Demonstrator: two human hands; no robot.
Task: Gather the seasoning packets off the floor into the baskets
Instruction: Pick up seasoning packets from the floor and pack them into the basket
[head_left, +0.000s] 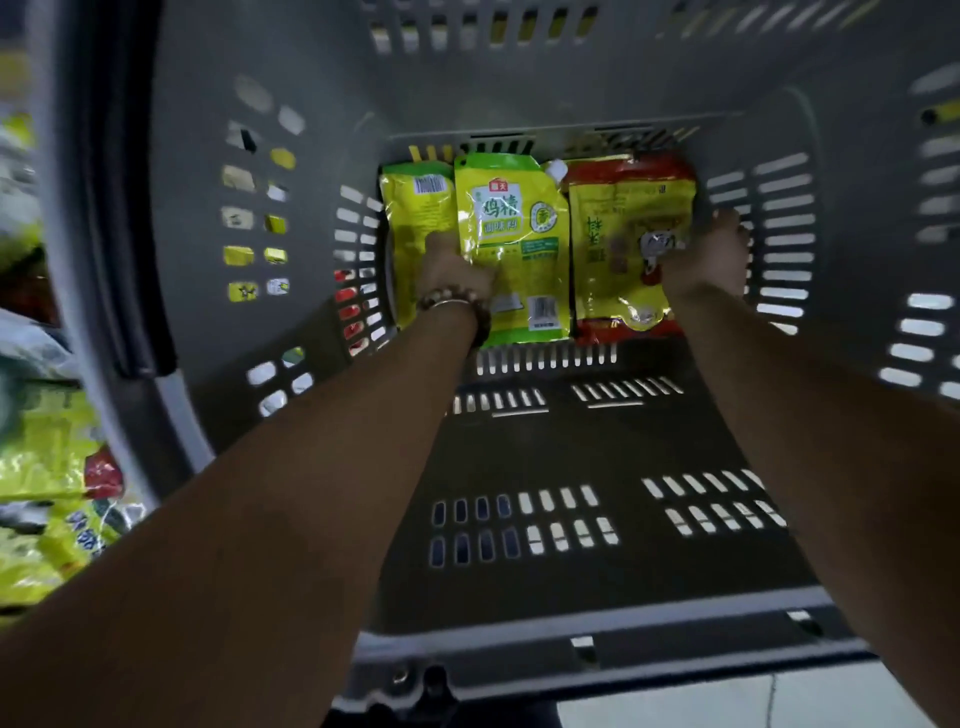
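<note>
I look down into a deep grey slotted basket (571, 452). At its far end lie three seasoning packets side by side: a yellow-green one (410, 218) at the left, a green-and-yellow spouted pouch (511, 228) in the middle, and a red-and-yellow packet (618, 244) at the right. My left hand (454, 270), with a bead bracelet at the wrist, reaches between the left packet and the middle pouch and touches them. My right hand (711, 254) holds the right edge of the red-and-yellow packet. The fingers of both hands are partly hidden.
Outside the basket's left wall, more yellow-green packets (47, 467) lie in a heap on the floor. The basket's black handle (124, 234) runs along the left rim. Pale floor (727, 706) shows below the near rim.
</note>
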